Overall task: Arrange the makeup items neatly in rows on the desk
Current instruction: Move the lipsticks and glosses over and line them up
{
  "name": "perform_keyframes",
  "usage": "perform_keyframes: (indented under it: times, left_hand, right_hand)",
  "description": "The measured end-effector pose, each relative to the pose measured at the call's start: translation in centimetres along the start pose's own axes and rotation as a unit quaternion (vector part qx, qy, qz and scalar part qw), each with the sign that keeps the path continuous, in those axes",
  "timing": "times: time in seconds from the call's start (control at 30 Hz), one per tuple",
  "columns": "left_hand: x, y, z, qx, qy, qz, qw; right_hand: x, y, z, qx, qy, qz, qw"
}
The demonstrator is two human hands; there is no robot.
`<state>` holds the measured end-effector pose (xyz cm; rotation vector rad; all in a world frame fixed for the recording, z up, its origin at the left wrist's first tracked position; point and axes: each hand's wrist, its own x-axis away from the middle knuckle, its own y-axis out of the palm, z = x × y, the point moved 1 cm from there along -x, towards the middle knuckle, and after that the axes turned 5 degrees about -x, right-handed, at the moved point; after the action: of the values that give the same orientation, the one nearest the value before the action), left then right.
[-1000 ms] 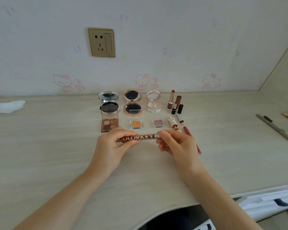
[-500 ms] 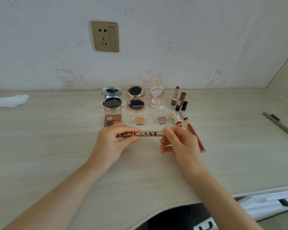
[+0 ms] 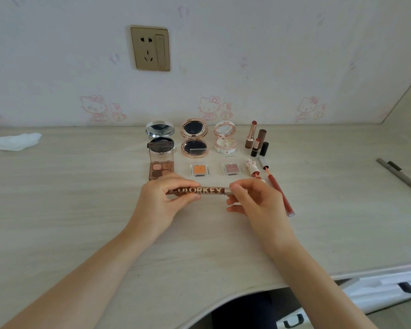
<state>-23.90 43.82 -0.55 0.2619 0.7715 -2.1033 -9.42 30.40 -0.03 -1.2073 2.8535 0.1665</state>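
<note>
- Soft, even daylight; bright, a little washed out on the wall [image 3: 247, 43].
- Faint shadows under both forearms on the table [image 3: 57, 198].
- Wide-angle bending at edges; corners slightly soft.

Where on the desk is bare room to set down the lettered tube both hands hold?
Bare desk lies left of the eyeshadow palette, and between the red lip pencil and grey pencils. The compacts and lipsticks are crowded.

pale wood desk [image 3: 57, 210], cartoon-papered wall [image 3: 271, 55], socket [image 3: 150, 48]
</note>
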Motion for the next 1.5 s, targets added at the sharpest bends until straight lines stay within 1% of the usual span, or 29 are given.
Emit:
perform_keyframes:
  times: [0.1, 0.2, 0.37, 0.47, 0.57, 0.67, 0.77, 0.83, 0.93, 0.97, 1.07, 1.23, 1.3, 1.43, 1.5]
  left_hand:
    - [0.04, -0.05, -0.08, -0.004, -0.001, -0.002, 1.000]
    - [0.06, 0.05, -0.11, -0.011, 0.006, -0.005, 1.000]
    - [0.11, 0.08, -0.03, -0.011, 0.020, -0.010, 1.000]
    - [0.17, 0.05, -0.06, -0.009, 0.020, -0.012, 1.000]
    - [0.33, 0.10, -0.07, -0.039, 0.019, -0.034, 0.998]
    - [0.60, 0.33, 0.06, -0.088, 0.051, -0.065, 0.993]
    - [0.73, 0.44, 0.33, -0.098, 0.071, -0.074, 0.990]
    - [0.73, 0.41, 0.42, -0.102, 0.087, -0.071, 0.988]
    - [0.65, 0.35, 0.22, -0.107, 0.094, -0.067, 0.988]
    - [0.62, 0.35, 0.11, -0.109, 0.095, -0.067, 0.987]
    - [0.57, 0.42, -0.08, -0.111, 0.106, -0.066, 0.986]
    - [0.35, 0.42, -0.50, -0.107, 0.107, -0.050, 0.987]
    - [0.32, 0.40, -0.54, -0.105, 0.111, -0.048, 0.987]
    - [0.35, 0.35, -0.35, -0.093, 0.112, -0.043, 0.988]
    - [0.35, 0.37, -0.35, -0.093, 0.112, -0.043, 0.988]
  right_hand:
    - [0.09, -0.06, -0.03, 0.019, -0.040, -0.019, 0.999]
    - [0.11, -0.18, 0.03, 0.029, -0.052, -0.028, 0.998]
    - [0.12, -0.13, -0.10, 0.007, -0.008, 0.014, 1.000]
    - [0.07, -0.08, 0.13, 0.045, -0.036, 0.018, 0.998]
    - [0.04, -0.10, 0.15, 0.058, -0.072, 0.003, 0.996]
    - [0.12, -0.04, 0.06, 0.063, -0.092, -0.017, 0.994]
    - [0.26, 0.02, -0.01, 0.058, -0.102, -0.034, 0.993]
    - [0.24, -0.11, 0.06, 0.057, -0.100, -0.024, 0.993]
    - [0.19, -0.18, 0.13, 0.046, -0.073, 0.022, 0.996]
    - [0.19, -0.12, 0.14, 0.045, -0.063, 0.026, 0.997]
    - [0.21, -0.05, 0.33, 0.057, -0.052, 0.015, 0.997]
    - [0.33, -0.07, 0.21, 0.106, -0.099, -0.021, 0.989]
    - [0.42, -0.10, 0.14, 0.108, -0.106, -0.021, 0.988]
    - [0.29, -0.22, 0.11, 0.079, -0.062, 0.005, 0.995]
    - [0.24, -0.21, 0.13, 0.090, -0.046, 0.002, 0.995]
